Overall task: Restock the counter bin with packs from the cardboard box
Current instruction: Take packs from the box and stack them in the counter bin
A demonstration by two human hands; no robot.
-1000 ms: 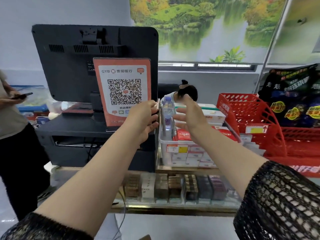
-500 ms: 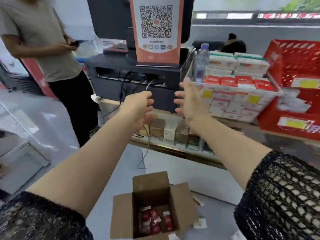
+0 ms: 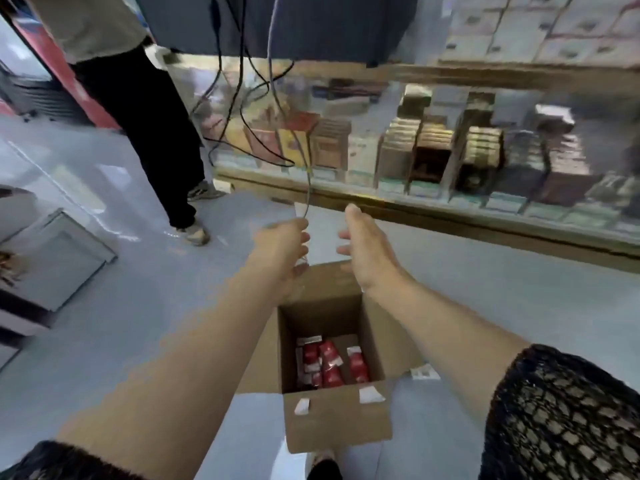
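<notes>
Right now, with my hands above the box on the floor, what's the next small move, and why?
Probably lower the right hand into the cardboard box and grip a few of the red packs. Both it and the left hand hover empty above the opening, the flaps are folded out, and the packs lie at the bottom.

No legible text anywhere, neither on packs (image 3: 325, 362) nor cardboard box (image 3: 337, 422).

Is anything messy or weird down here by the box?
Yes. Loose cables dangle in a tangle across the front of the glass display case. Also, a small white scrap, too blurry to name, lies on the floor right beside the cardboard box, outside it.
</notes>
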